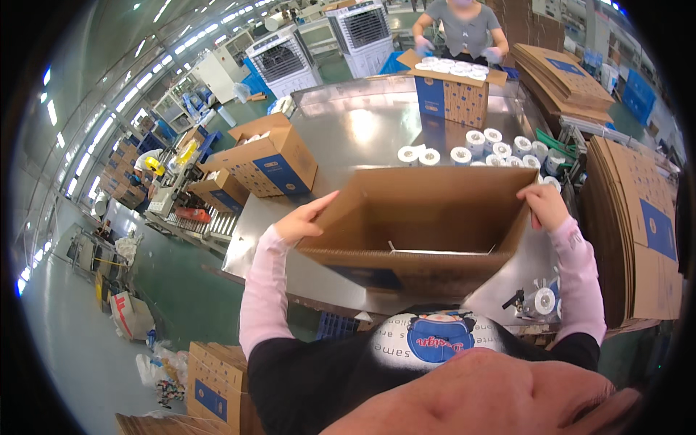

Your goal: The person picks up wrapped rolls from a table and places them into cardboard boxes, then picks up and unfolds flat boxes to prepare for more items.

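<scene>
An upright cardboard box (406, 268), open at the top, stands in front of me, with a blue panel on its near side. My left hand (303, 220) holds its left side, thumb and forefinger spread along the edge. At the far right corner, my right hand (545, 207) grips the rim with bent fingers. Inside the box, a thin white strip shows low down; the bottom is mostly hidden. Just beyond the far wall, several white rolls (500, 150) stand on the metal table (348, 119).
A filled carton (451, 100) stands across the table before a co-worker (464, 32) in gloves. Another open carton (277, 161) is at the left. Flattened cardboard (631, 225) is stacked at the right. A roller conveyor (206, 230) runs along the left. A roll (540, 301) sits near my right forearm.
</scene>
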The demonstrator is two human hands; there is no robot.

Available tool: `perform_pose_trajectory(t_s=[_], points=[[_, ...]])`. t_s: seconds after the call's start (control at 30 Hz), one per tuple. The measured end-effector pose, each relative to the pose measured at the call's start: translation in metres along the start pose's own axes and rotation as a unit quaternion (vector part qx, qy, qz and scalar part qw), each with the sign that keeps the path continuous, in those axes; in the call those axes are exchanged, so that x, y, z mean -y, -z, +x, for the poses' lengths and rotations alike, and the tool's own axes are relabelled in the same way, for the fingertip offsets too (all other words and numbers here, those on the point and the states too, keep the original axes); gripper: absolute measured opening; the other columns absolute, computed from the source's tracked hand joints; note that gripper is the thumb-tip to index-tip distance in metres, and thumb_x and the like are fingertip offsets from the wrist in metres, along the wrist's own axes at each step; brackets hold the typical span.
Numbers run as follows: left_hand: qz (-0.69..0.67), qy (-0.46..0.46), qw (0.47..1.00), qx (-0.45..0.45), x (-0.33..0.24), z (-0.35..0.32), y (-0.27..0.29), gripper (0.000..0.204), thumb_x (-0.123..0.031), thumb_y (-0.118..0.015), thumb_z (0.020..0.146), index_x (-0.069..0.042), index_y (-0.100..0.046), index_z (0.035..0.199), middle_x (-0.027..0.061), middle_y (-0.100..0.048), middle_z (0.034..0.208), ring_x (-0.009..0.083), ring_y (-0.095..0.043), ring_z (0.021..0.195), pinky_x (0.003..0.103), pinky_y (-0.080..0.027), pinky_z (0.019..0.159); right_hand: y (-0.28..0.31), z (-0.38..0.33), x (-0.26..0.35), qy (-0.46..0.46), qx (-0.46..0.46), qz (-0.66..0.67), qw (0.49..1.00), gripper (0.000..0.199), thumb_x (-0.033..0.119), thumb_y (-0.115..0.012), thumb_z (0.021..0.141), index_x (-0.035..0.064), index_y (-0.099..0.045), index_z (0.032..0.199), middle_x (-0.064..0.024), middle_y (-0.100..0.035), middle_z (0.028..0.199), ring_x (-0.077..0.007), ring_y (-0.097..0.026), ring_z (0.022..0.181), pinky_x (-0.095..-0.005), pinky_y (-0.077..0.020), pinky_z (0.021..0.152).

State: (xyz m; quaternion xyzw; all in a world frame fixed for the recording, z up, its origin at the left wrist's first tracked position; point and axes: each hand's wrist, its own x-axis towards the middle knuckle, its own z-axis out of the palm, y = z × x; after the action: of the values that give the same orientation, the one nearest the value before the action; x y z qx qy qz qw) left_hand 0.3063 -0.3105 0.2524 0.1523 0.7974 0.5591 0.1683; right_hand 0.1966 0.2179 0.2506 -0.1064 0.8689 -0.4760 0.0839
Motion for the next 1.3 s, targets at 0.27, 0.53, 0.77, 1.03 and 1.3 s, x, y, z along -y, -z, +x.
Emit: perform_pose_trajectory(t_s=[0.27,0.53,0.77,1.03,1.3], points=[[0.457,0.162,0.856,0.179,-0.032,0.073,-0.053,0.076,-0.060,-0.050,0.089,-0.004,-0.043,0.140,0.0267,-0.052,0.128,0.0404,-0.052,0.118,0.040,-0.039,0.104,-0.131,0.061,-0.018,0.129,0.086,-0.347,0.925,0.023,0.021,-0.055,0.081,0.0091,-0.073,0.087,-0.0168,-0.069,0.082,-0.0354,-0.067,0.083,-0.0420,-0.0534,0.076],[0.383,0.229,0.892,0.073,-0.041,0.065,-0.064,0.075,-0.066,-0.040,0.090,0.002,-0.066,0.106,0.0260,-0.067,0.098,0.0391,-0.063,0.096,0.040,-0.047,0.087,-0.096,0.066,0.033,0.223,0.066,-0.140,0.963,0.024,0.020,-0.061,0.082,0.0047,-0.069,0.099,-0.0156,-0.070,0.097,-0.0353,-0.065,0.094,-0.0435,-0.0499,0.086],[0.417,-0.068,0.835,-0.352,0.065,0.125,-0.075,0.033,-0.025,-0.055,0.090,-0.002,-0.061,0.113,0.0178,-0.061,0.108,0.0359,-0.055,0.105,0.041,-0.042,0.093,-0.097,0.078,0.033,0.299,-0.127,-0.436,0.839,0.051,0.039,-0.069,0.080,0.0056,-0.058,0.118,-0.0098,-0.062,0.107,-0.0284,-0.057,0.098,-0.0396,-0.0416,0.089],[0.244,0.303,0.883,-0.261,0.067,0.088,-0.055,0.058,-0.037,-0.037,0.100,-0.005,-0.029,0.147,0.0204,-0.025,0.154,0.0345,-0.026,0.141,0.039,-0.035,0.107,-0.120,-0.058,-0.010,0.272,0.099,-0.420,0.860,0.082,0.051,-0.059,0.084,0.0021,-0.033,0.145,-0.0181,-0.029,0.152,-0.0321,-0.024,0.143,-0.0532,-0.0218,0.112],[-0.216,0.120,0.947,-0.203,0.151,0.089,-0.177,0.075,-0.056,-0.039,0.097,-0.018,-0.008,0.154,0.0153,-0.025,0.154,0.0277,-0.026,0.141,0.040,-0.032,0.108,0.030,0.000,-0.233,0.014,-0.141,-0.227,0.963,0.047,0.031,-0.045,0.098,0.0085,-0.045,0.139,-0.0193,-0.048,0.139,-0.0329,-0.041,0.132,-0.0364,-0.0349,0.108]])
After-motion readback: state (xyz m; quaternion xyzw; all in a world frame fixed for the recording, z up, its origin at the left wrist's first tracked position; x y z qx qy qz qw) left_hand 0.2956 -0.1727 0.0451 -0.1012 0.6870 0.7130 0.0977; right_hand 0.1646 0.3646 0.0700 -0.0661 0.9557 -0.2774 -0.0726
